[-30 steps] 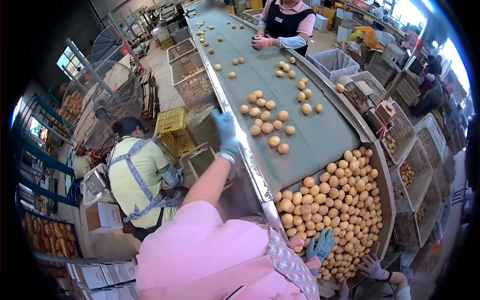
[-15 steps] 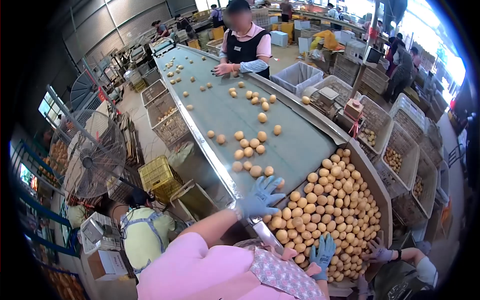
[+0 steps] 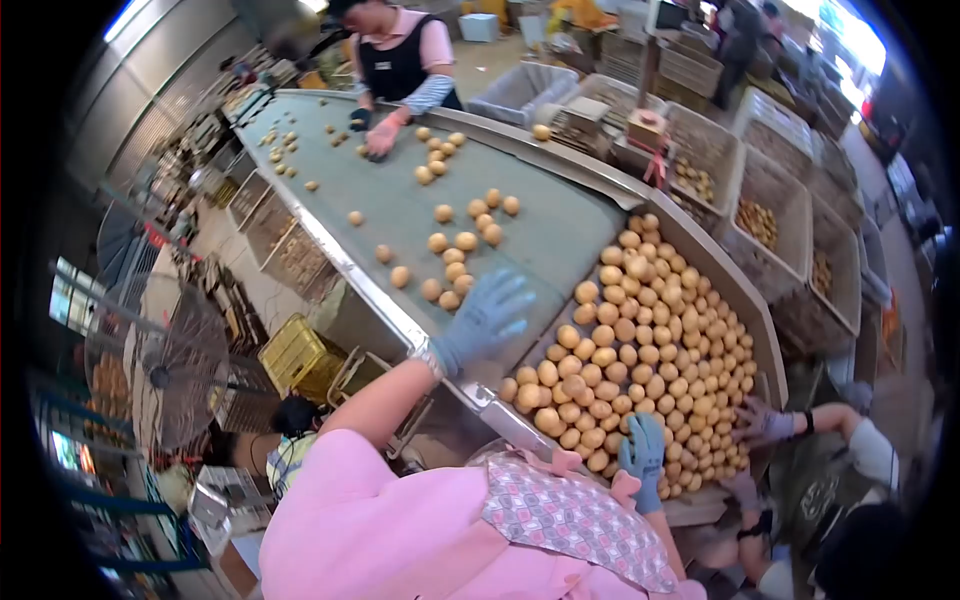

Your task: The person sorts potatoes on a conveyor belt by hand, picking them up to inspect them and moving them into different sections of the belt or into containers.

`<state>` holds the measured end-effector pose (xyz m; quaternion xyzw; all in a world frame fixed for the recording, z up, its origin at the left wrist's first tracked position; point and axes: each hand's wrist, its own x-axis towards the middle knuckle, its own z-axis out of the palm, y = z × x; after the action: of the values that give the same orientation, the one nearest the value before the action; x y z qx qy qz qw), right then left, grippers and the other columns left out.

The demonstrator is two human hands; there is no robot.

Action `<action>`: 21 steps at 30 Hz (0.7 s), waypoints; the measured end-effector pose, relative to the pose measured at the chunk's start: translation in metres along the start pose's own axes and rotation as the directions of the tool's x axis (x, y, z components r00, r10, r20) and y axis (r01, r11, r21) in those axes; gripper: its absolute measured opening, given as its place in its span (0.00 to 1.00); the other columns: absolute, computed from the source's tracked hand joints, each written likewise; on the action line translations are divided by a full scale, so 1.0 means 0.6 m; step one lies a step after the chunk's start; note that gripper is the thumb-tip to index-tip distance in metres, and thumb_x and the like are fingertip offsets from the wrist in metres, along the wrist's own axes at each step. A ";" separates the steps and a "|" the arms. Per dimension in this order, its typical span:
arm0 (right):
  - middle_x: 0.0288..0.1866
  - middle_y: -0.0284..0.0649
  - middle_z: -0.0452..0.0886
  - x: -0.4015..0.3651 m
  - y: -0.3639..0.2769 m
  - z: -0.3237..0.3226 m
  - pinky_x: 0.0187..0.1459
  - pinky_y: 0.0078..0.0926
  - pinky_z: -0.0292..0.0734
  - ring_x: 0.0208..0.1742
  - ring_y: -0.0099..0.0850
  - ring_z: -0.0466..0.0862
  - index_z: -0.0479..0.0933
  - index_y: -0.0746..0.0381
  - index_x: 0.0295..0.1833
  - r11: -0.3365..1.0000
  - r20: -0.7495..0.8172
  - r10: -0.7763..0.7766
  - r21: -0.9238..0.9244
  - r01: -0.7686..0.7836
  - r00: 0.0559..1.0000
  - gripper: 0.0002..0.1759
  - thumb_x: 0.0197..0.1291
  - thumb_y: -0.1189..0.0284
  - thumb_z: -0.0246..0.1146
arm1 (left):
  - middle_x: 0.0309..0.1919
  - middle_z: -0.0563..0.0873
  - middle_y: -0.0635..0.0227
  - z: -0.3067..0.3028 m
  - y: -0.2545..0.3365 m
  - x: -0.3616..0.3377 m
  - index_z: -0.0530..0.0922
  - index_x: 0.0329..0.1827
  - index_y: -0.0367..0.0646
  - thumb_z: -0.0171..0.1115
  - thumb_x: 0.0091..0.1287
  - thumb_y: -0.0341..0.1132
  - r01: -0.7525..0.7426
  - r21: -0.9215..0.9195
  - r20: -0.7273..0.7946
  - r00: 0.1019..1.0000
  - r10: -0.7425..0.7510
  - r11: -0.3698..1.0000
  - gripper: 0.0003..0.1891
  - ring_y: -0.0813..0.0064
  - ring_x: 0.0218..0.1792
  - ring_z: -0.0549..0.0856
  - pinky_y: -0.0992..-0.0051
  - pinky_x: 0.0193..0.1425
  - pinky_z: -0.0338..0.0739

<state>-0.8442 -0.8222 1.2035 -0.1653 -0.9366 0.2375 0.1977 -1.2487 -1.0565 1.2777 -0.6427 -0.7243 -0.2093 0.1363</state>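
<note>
A pile of round, tan, potato-like produce fills the end tray beside the green conveyor belt. My left hand, in a blue-grey glove, reaches over the near end of the belt with its fingers spread and slightly blurred. Several loose tan rounds lie on the belt just beyond its fingertips. At the lower edge of the pile, my right hand, gloved alike, rests on the rounds with its fingers extended. Nothing is gripped in either hand.
Across the belt, a person in a dark apron reaches onto it. Another person's gloved hand touches the pile at right. Crates stand along the right side. A fan and a yellow crate are at left.
The view has shifted, and rounds on the belt have come nearer. My left hand has moved off the rounds near the belt's end; my right hand stays at the pile with fingers closer together.
</note>
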 end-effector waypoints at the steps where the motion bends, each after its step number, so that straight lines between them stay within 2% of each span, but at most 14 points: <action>1: 0.79 0.53 0.78 0.017 -0.017 -0.005 0.81 0.53 0.68 0.79 0.54 0.76 0.80 0.64 0.74 0.999 0.045 -0.031 0.035 0.029 0.999 0.27 0.71 0.73 0.68 | 0.80 0.74 0.53 0.003 0.030 0.000 0.76 0.82 0.52 0.68 0.75 0.45 -0.086 -0.053 0.058 0.994 0.089 0.995 0.31 0.44 0.85 0.67 0.40 0.88 0.58; 2: 0.78 0.52 0.79 0.039 -0.031 -0.004 0.80 0.53 0.69 0.78 0.54 0.77 0.80 0.64 0.74 0.997 0.048 -0.069 0.035 0.068 0.996 0.27 0.71 0.73 0.68 | 0.81 0.73 0.53 0.005 0.061 -0.001 0.76 0.82 0.54 0.69 0.75 0.46 -0.164 -0.115 0.115 0.977 0.177 0.980 0.32 0.44 0.85 0.67 0.39 0.88 0.57; 4: 0.78 0.51 0.79 0.064 -0.052 -0.002 0.80 0.53 0.68 0.80 0.53 0.76 0.80 0.63 0.75 0.995 0.070 -0.082 0.059 0.078 0.994 0.28 0.71 0.72 0.68 | 0.83 0.71 0.54 0.036 0.133 0.005 0.76 0.83 0.55 0.68 0.73 0.52 -0.048 -0.301 0.288 0.948 0.138 0.952 0.35 0.44 0.87 0.63 0.36 0.90 0.52; 7: 0.82 0.51 0.76 0.109 -0.051 0.042 0.83 0.54 0.64 0.83 0.51 0.73 0.75 0.60 0.81 0.992 0.123 -0.119 0.062 0.112 0.985 0.33 0.72 0.67 0.69 | 0.85 0.69 0.54 0.109 0.150 -0.010 0.76 0.83 0.63 0.67 0.73 0.55 -0.140 -0.348 0.316 0.913 0.257 0.927 0.35 0.41 0.89 0.59 0.34 0.89 0.52; 8: 0.82 0.52 0.75 0.130 -0.061 0.052 0.83 0.54 0.64 0.83 0.52 0.73 0.73 0.60 0.82 0.990 0.143 -0.132 0.071 0.123 0.981 0.35 0.72 0.67 0.69 | 0.81 0.73 0.55 0.097 0.152 0.005 0.79 0.78 0.66 0.72 0.68 0.46 -0.160 -0.277 0.302 0.922 0.244 0.948 0.32 0.44 0.84 0.68 0.36 0.86 0.61; 11: 0.79 0.52 0.77 0.172 -0.061 0.057 0.79 0.53 0.67 0.79 0.51 0.76 0.74 0.60 0.81 0.983 0.189 -0.167 0.104 0.150 0.968 0.33 0.73 0.67 0.68 | 0.81 0.73 0.56 0.102 0.110 0.039 0.81 0.76 0.67 0.73 0.66 0.45 -0.190 -0.208 0.339 0.906 0.252 0.960 0.31 0.43 0.82 0.70 0.36 0.85 0.63; 12: 0.77 0.51 0.78 0.176 -0.056 0.054 0.78 0.52 0.69 0.77 0.51 0.77 0.75 0.60 0.80 0.982 0.197 -0.165 0.125 0.142 0.966 0.31 0.74 0.67 0.68 | 0.76 0.77 0.57 0.084 0.103 0.073 0.84 0.70 0.60 0.74 0.65 0.45 -0.216 -0.157 0.280 0.926 0.254 0.964 0.27 0.46 0.77 0.76 0.43 0.81 0.69; 15: 0.72 0.50 0.82 0.181 -0.029 0.039 0.73 0.49 0.74 0.72 0.50 0.81 0.77 0.59 0.77 0.981 0.185 -0.100 0.182 0.066 0.978 0.27 0.75 0.68 0.66 | 0.66 0.83 0.59 0.021 0.064 0.106 0.85 0.67 0.57 0.70 0.70 0.38 0.062 -0.246 0.265 0.964 0.006 0.967 0.22 0.57 0.72 0.79 0.55 0.78 0.72; 16: 0.70 0.50 0.83 0.188 -0.014 0.036 0.71 0.49 0.75 0.70 0.49 0.82 0.78 0.59 0.76 0.982 0.157 -0.060 0.185 0.030 0.986 0.25 0.76 0.68 0.65 | 0.65 0.83 0.58 0.002 0.054 0.094 0.84 0.67 0.52 0.69 0.71 0.36 0.208 -0.263 0.087 0.978 -0.191 0.942 0.21 0.57 0.70 0.81 0.57 0.76 0.73; 17: 0.68 0.49 0.84 0.200 0.003 0.029 0.69 0.48 0.77 0.68 0.49 0.83 0.79 0.59 0.75 0.984 0.117 -0.018 0.179 -0.003 0.993 0.24 0.77 0.68 0.65 | 0.63 0.84 0.56 -0.021 0.035 0.075 0.84 0.67 0.46 0.68 0.72 0.34 0.340 -0.303 -0.089 0.920 -0.382 0.890 0.20 0.57 0.67 0.82 0.58 0.74 0.75; 18: 0.67 0.49 0.85 0.218 0.020 0.022 0.67 0.47 0.78 0.66 0.48 0.84 0.80 0.59 0.74 0.987 0.072 0.019 0.155 -0.030 0.997 0.23 0.77 0.69 0.64 | 0.67 0.82 0.54 -0.049 0.000 0.053 0.79 0.72 0.42 0.66 0.74 0.34 0.485 -0.449 -0.151 0.786 -0.599 0.750 0.23 0.55 0.69 0.81 0.57 0.74 0.75; 19: 0.65 0.48 0.87 0.242 0.037 0.014 0.66 0.46 0.80 0.64 0.48 0.86 0.80 0.59 0.72 0.991 0.026 0.048 0.125 -0.051 0.999 0.21 0.78 0.69 0.64 | 0.72 0.80 0.51 -0.076 -0.035 0.031 0.75 0.77 0.39 0.65 0.77 0.33 0.535 -0.619 -0.203 0.599 -0.775 0.575 0.26 0.54 0.71 0.80 0.56 0.75 0.76; 20: 0.63 0.48 0.88 0.269 0.049 0.008 0.64 0.45 0.81 0.62 0.48 0.87 0.81 0.59 0.71 0.994 -0.007 0.063 0.086 -0.062 0.998 0.20 0.78 0.69 0.63 | 0.76 0.77 0.51 -0.101 -0.069 0.002 0.69 0.81 0.38 0.63 0.80 0.34 0.466 -0.722 -0.338 0.407 -0.849 0.511 0.29 0.55 0.74 0.79 0.57 0.77 0.75; 21: 0.61 0.48 0.89 0.301 0.057 0.004 0.62 0.45 0.83 0.61 0.47 0.88 0.82 0.59 0.70 0.997 -0.026 0.065 0.037 -0.064 0.998 0.19 0.79 0.69 0.63 | 0.80 0.74 0.50 -0.123 -0.095 -0.026 0.64 0.86 0.37 0.61 0.83 0.35 0.367 -0.807 -0.428 0.177 -0.886 0.463 0.32 0.56 0.76 0.77 0.58 0.79 0.74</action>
<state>-0.9944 -0.7221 1.2367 -0.1953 -0.9235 0.2585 0.2056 -1.3080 -1.1104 1.3274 -0.0823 -0.6779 -0.7112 0.1672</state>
